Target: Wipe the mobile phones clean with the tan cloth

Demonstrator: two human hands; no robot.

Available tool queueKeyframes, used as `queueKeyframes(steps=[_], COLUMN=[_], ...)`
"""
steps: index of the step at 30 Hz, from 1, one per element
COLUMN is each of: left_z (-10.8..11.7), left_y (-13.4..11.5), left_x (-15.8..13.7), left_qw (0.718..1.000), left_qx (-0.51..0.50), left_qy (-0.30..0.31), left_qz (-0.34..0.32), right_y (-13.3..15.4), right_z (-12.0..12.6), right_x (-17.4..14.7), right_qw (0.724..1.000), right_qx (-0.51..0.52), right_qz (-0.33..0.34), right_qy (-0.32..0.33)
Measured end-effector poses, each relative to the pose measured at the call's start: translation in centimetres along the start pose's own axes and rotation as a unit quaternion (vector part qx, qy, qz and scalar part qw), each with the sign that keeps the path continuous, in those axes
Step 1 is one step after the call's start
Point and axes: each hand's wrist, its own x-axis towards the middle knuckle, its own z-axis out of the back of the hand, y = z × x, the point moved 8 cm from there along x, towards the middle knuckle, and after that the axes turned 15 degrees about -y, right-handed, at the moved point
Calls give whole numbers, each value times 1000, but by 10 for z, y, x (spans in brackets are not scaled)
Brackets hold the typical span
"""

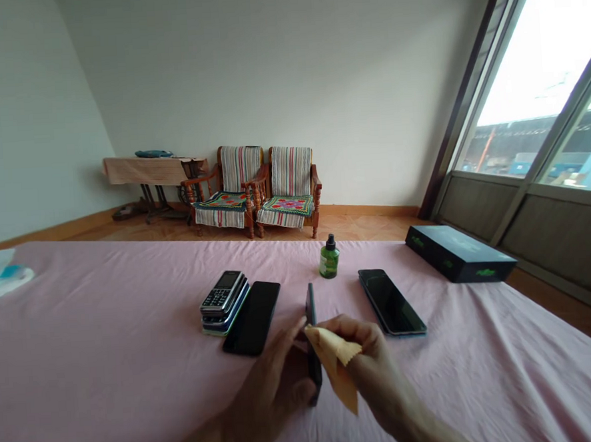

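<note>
A dark smartphone [314, 373] stands on its edge in the middle, seen nearly edge-on. My left hand [268, 389] grips it from the left, fingers and thumb against its side. A yellow cleaning cloth [336, 358] with a zigzag edge is pinched in my right hand [371, 360], and its upper end touches the phone's near edge. To the left, a black smartphone [254, 317] lies flat beside a stack of phones topped by a keypad phone [224, 292]. On the right lies another dark smartphone [391, 302], with something bluish under its lower edge.
A green spray bottle [329, 257] with a black cap stands beyond my hands. Toward the back right is a black box [460, 251]. A tissue pack [1, 275] sits at the far left of the pink sheet [107, 346]. Two wooden chairs [285, 201] stand beyond it.
</note>
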Motion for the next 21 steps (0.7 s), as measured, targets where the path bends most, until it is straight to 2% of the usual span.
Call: queueKeyframes(steps=[3,5,11,14,19,21], left_z=[13,16,11,10,10,11], left_y=[16,25,44,51,53,54], left_x=[5,7,13,13,13,13], left_qw=[992,983,962,950,942,938], left_qx=[-44,-60,-126,-149,-155,-159], left_qy=[-61,-79,-55,-54,-60,-66], left_qz=[99,155,235,270,293,300], right_y=[-14,-26,-55,-44,-1,4], right_z=[-15,-17,-7,9,55,66], right_x=[-2,0,9,20,46,49], right_qw=[1000,1000,999,998,976,964], right_qx=[-7,-12,-43,-54,-123,-154], right_qz=[-9,-10,-24,2,138,174], right_qy=[19,16,5,-16,-115,-133])
